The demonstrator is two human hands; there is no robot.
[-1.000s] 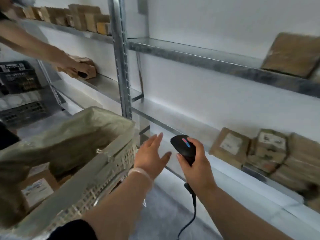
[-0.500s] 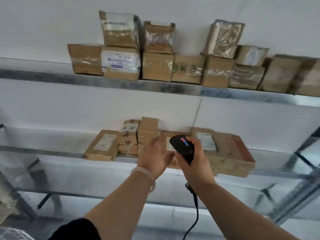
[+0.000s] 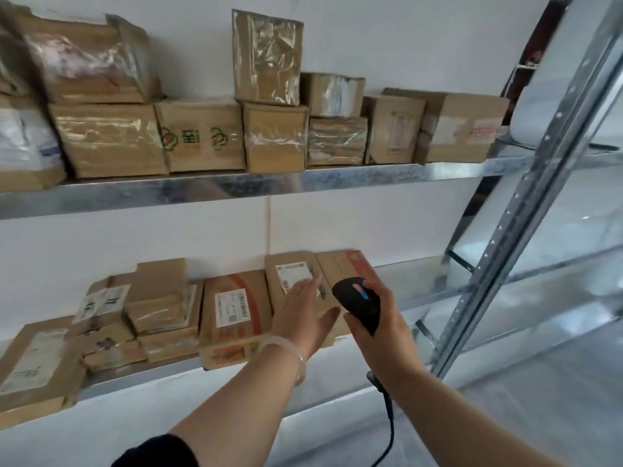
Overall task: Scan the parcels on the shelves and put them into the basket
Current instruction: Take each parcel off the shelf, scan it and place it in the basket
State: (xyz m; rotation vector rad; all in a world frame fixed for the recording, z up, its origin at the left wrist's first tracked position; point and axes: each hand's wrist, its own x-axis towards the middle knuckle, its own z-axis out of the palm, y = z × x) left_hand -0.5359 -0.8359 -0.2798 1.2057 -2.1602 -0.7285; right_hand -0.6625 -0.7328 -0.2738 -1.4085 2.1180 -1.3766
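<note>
My right hand (image 3: 381, 328) grips a black barcode scanner (image 3: 357, 303), whose cable hangs down below my wrist. My left hand (image 3: 303, 315) is open with fingers stretched forward, reaching over a flat brown parcel with a white label (image 3: 296, 274) on the middle shelf (image 3: 414, 284); contact is unclear. To its left lies a larger parcel with orange print and a label (image 3: 236, 311). More small parcels (image 3: 155, 298) are piled further left. The basket is out of view.
The upper shelf (image 3: 236, 187) holds several taped cardboard boxes (image 3: 202, 136) in a row, some stacked. A slanted metal upright (image 3: 526, 210) stands at the right. The right part of the middle shelf is bare metal. A lower shelf (image 3: 236, 433) runs beneath my arms.
The view swung from the basket to the shelves and has come closer. My left hand has stretched forward over the labelled parcel. The scanner stays in my right hand.
</note>
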